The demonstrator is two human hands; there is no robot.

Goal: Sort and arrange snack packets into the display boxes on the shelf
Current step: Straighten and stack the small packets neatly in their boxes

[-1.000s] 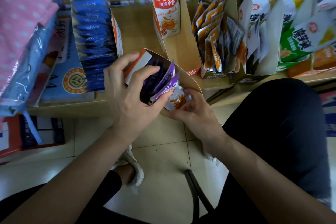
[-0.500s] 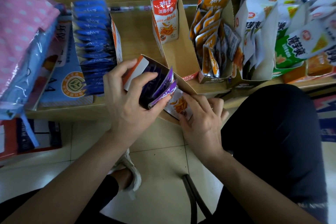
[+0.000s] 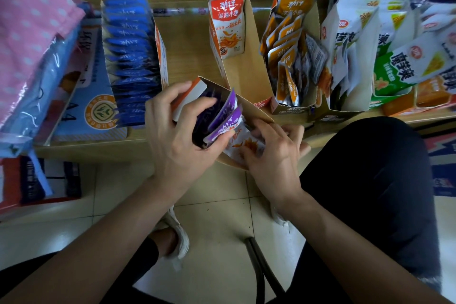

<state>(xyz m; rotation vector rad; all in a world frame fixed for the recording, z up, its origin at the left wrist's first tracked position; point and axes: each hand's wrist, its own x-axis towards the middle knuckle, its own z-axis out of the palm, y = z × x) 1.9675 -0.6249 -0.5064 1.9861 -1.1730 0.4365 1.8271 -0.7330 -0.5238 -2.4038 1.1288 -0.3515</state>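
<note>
Two hands at tilted display box, left hand gripping purple packets, right hand beneath

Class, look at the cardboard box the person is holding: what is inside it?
The held box contains upright purple packets and one white packet under the right hand. The left hand hides how many sit deeper.

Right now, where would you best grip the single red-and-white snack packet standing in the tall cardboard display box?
Pinch the red-and-white snack packet by its flat top seal, coming from above: it stands upright against the tall cardboard display box wall, top edge exposed, sides boxed in.
</note>
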